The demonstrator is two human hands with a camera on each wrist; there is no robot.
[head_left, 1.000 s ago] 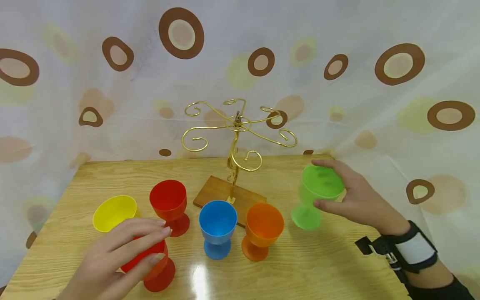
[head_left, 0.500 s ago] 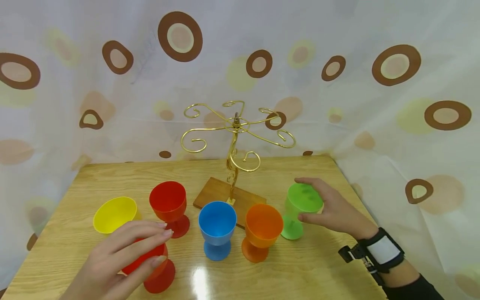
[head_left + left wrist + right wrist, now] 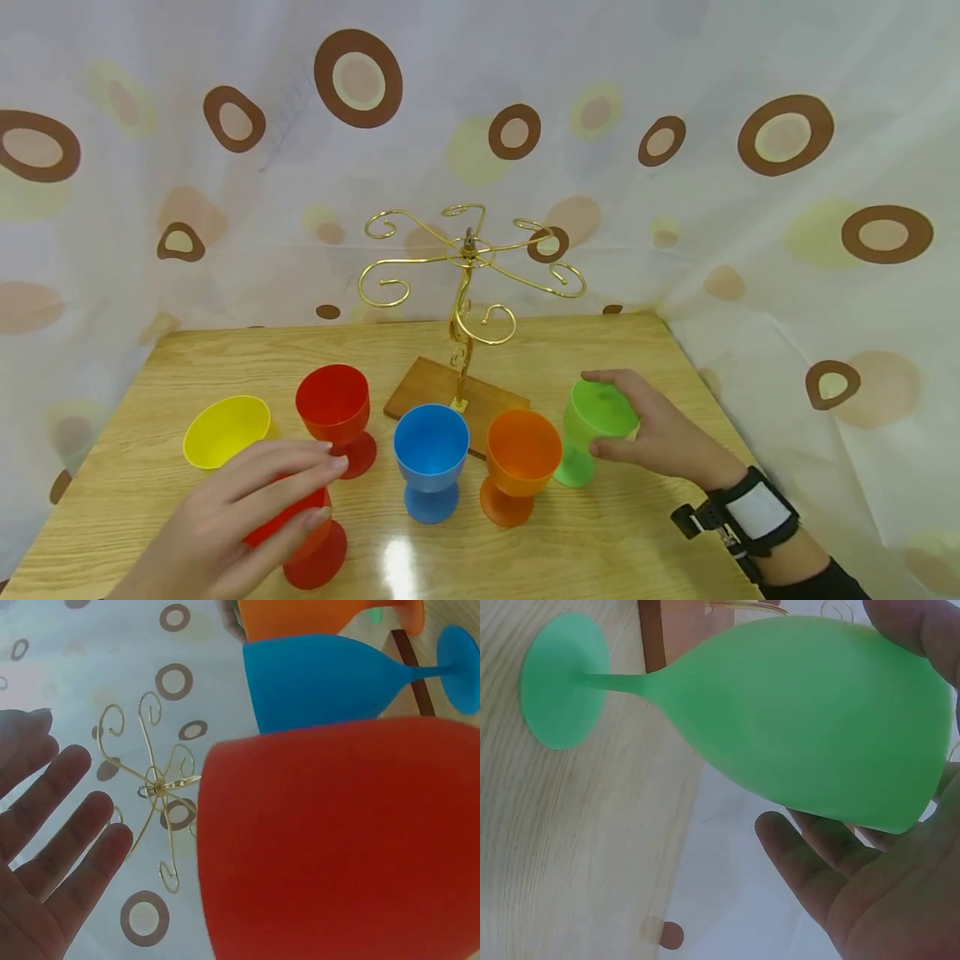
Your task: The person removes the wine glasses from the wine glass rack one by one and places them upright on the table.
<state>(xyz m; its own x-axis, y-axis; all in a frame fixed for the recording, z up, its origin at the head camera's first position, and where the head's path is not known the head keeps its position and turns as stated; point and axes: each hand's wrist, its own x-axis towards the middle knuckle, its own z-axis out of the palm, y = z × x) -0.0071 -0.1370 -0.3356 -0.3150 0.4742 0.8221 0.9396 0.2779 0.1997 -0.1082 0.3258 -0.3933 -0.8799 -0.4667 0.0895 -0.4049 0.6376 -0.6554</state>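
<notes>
In the head view, my right hand (image 3: 667,437) holds a green plastic goblet (image 3: 581,429) by its bowl, thumb and index finger across the rim. The right wrist view shows that green goblet (image 3: 802,712) upright with its foot at the tabletop. My left hand (image 3: 232,521) hovers at a red goblet (image 3: 322,554) in front, its fingers loosely extended and partly covering the bowl. Seen from the left wrist, those fingers (image 3: 75,847) stand apart from the red goblet (image 3: 337,840). An orange goblet (image 3: 521,454) stands just left of the green one, beside a blue goblet (image 3: 431,454).
A second red goblet (image 3: 333,404) and a yellow cup (image 3: 228,433), its lower part hidden, stand at the left. Behind the row rises a gold wire stand (image 3: 468,250) with curled arms on a wooden base (image 3: 427,387). A patterned curtain (image 3: 420,167) borders the wooden table (image 3: 225,350).
My right hand has carried the green goblet left and toward me, lowering it beside the orange goblet. The left hand has hardly moved.
</notes>
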